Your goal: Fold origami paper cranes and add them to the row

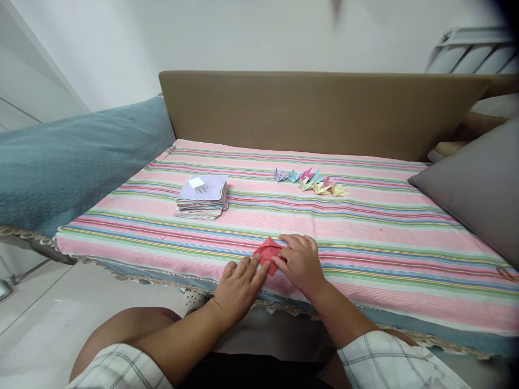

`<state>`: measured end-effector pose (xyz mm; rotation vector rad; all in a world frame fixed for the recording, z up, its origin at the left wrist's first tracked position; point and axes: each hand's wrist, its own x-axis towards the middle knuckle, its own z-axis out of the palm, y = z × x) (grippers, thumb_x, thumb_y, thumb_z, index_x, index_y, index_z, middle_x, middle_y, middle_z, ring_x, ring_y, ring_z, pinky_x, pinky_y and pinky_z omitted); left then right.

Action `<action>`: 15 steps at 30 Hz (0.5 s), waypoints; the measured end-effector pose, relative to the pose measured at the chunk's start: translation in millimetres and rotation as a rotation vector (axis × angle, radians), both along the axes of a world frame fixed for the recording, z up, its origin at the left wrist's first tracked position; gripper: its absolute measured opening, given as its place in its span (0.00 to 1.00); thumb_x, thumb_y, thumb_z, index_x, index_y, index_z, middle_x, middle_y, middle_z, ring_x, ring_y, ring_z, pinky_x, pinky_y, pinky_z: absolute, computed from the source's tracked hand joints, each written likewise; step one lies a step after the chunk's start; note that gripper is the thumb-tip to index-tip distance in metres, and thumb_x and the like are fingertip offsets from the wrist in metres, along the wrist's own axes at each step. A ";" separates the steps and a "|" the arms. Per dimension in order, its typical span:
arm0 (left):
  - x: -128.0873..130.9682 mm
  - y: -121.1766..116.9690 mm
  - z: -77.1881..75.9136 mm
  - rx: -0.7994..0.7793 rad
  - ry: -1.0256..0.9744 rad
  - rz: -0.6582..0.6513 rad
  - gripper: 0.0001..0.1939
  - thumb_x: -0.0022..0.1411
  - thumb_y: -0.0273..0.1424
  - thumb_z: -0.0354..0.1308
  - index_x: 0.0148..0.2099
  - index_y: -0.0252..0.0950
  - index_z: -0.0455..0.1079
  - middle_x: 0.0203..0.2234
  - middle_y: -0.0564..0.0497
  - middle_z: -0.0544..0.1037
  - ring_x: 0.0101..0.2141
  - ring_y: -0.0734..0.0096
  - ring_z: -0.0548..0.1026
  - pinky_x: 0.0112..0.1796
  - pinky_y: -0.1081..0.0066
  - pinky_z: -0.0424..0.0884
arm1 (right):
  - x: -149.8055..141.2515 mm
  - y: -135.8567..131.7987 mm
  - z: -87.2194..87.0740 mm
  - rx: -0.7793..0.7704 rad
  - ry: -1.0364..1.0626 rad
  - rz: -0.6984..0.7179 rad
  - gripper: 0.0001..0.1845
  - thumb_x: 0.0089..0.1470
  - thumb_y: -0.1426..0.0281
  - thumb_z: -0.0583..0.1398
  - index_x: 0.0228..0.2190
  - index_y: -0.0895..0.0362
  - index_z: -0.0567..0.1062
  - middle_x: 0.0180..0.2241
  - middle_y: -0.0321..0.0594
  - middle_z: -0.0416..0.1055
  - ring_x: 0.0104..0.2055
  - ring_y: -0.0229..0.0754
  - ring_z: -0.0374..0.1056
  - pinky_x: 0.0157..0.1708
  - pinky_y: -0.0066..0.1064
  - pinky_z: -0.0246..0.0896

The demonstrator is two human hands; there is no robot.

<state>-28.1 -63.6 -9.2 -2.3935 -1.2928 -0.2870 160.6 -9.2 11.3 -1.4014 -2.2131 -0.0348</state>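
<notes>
A folded piece of red origami paper [270,252] lies on the striped cloth near the front edge, one corner pointing away from me. My left hand [240,282] rests on its left and near side, fingers stretched out and fingertips pressing the paper down. From the right, my right hand [300,262] has its thumb and index finger pinched at the paper's right edge. My fingers cover parts of the paper's left and right sides.
A stack of coloured paper sheets [201,206] stands to the left with a small white plug-like block [198,185] on top. Several folded paper cranes [307,181] sit farther back. A grey cushion [478,183] lies at the right, a blue-covered armrest [93,156] at the left.
</notes>
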 end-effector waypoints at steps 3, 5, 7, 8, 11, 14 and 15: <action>4.4 0.7 -1.1 0.014 0.006 0.005 0.24 0.64 0.34 0.48 0.62 0.44 0.54 0.54 0.46 0.69 0.49 0.59 0.66 0.43 0.60 0.58 | -0.3 -0.6 -0.6 0.006 0.003 0.002 0.11 0.50 0.63 0.62 0.20 0.53 0.75 0.47 0.39 0.71 0.49 0.48 0.62 0.51 0.45 0.46; 6.9 1.4 -2.7 0.022 0.007 0.009 0.25 0.64 0.34 0.49 0.63 0.44 0.54 0.53 0.45 0.69 0.49 0.59 0.66 0.44 0.59 0.58 | -0.3 -0.8 -1.0 0.009 0.005 0.005 0.11 0.50 0.62 0.62 0.20 0.53 0.75 0.48 0.39 0.71 0.49 0.48 0.61 0.51 0.45 0.45; 8.6 2.0 -4.2 0.033 -0.004 0.015 0.24 0.64 0.34 0.49 0.62 0.43 0.55 0.53 0.45 0.69 0.49 0.60 0.66 0.45 0.59 0.57 | -0.2 -0.8 -1.4 0.011 0.007 0.005 0.11 0.51 0.62 0.62 0.21 0.53 0.75 0.48 0.39 0.71 0.49 0.47 0.61 0.52 0.45 0.45; 9.1 2.3 -4.7 0.038 -0.009 0.016 0.24 0.63 0.34 0.49 0.61 0.44 0.56 0.52 0.45 0.70 0.49 0.60 0.66 0.46 0.58 0.56 | -0.2 -0.8 -1.5 0.010 0.007 0.005 0.11 0.51 0.62 0.61 0.21 0.53 0.75 0.48 0.39 0.71 0.49 0.47 0.61 0.52 0.45 0.45; 10.0 3.0 -5.1 0.036 -0.022 0.022 0.23 0.63 0.34 0.49 0.60 0.44 0.58 0.52 0.46 0.70 0.49 0.60 0.66 0.48 0.57 0.55 | 0.1 -1.2 -1.5 0.005 0.002 0.001 0.11 0.50 0.63 0.62 0.20 0.53 0.74 0.48 0.38 0.71 0.49 0.47 0.61 0.52 0.45 0.44; 10.5 3.9 -3.4 0.032 -0.043 0.021 0.20 0.63 0.34 0.49 0.57 0.42 0.62 0.52 0.46 0.70 0.48 0.61 0.66 0.49 0.56 0.54 | 0.7 -2.2 -1.1 0.002 0.001 0.001 0.10 0.49 0.63 0.63 0.21 0.54 0.73 0.48 0.38 0.71 0.49 0.46 0.62 0.52 0.44 0.44; 10.5 4.2 -2.2 0.032 -0.052 0.019 0.19 0.63 0.33 0.50 0.56 0.41 0.63 0.51 0.46 0.71 0.48 0.61 0.67 0.50 0.56 0.53 | 1.0 -2.5 -1.0 0.002 0.005 0.002 0.10 0.49 0.64 0.63 0.21 0.54 0.73 0.48 0.38 0.71 0.49 0.46 0.62 0.52 0.43 0.44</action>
